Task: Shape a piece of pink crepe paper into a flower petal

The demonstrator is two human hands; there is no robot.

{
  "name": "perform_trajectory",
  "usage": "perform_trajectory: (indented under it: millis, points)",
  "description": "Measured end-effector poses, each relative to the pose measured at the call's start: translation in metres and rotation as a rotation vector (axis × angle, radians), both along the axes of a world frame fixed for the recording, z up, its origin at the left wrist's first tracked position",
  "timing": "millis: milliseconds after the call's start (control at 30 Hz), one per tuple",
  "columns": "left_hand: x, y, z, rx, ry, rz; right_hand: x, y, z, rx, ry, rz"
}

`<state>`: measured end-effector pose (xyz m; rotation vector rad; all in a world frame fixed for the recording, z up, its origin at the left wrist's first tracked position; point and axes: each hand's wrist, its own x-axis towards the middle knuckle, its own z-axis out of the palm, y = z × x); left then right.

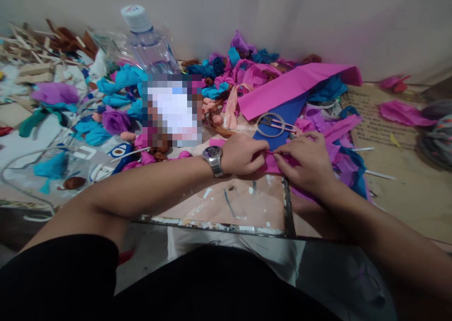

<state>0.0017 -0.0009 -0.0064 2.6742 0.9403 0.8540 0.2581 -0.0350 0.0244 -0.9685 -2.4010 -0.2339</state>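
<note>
My left fingers [260,146] and right fingers [288,148] pinch pink paper [271,165] | purple flower [116,120] looks formed | large pink sheet [300,86] seems unworked

Just beyond the grip, we count one gray ring [270,136] and one flat blue sheet [291,110]; right of the grip, two white sticks [380,175]; near left, one wristwatch [213,155]; farther left, one capped bottle [150,48] (crumpled paper pieces [116,121], heaped, defy our tally).

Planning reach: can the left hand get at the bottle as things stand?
Probably yes: the bottle rises above the scraps before it, though the left hand is at the pink paper.
</note>
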Motion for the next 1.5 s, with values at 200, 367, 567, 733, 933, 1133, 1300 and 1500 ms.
perform_trajectory:
  millis: [200, 367, 567, 733, 933, 1133, 1300, 1500]
  points:
    - [0.001, -0.004, 0.003, -0.077, -0.019, 0.006, 0.0, 0.001, -0.002, -0.005, 0.012, 0.066]
    - [0.002, -0.008, 0.011, -0.205, -0.049, 0.013, 0.0, 0.002, -0.002, 0.035, 0.027, 0.106]
    - [0.004, -0.009, 0.017, -0.328, -0.052, 0.023, -0.001, -0.001, 0.0, 0.034, 0.054, 0.138]
    - [0.004, -0.007, 0.018, -0.325, -0.013, 0.031, 0.0, -0.001, -0.001, 0.042, 0.078, 0.143]
    - [0.003, -0.005, 0.021, -0.334, 0.024, 0.004, 0.001, 0.0, -0.001, 0.061, 0.083, 0.163]
    - [0.003, -0.007, 0.022, -0.407, -0.041, -0.014, 0.001, 0.001, -0.002, 0.063, 0.081, 0.184]
    - [0.003, -0.007, 0.023, -0.425, -0.09, -0.032, 0.0, -0.001, -0.001, 0.044, 0.085, 0.202]
    - [0.003, -0.005, 0.022, -0.392, -0.116, -0.03, -0.001, -0.003, 0.001, 0.025, 0.084, 0.142]
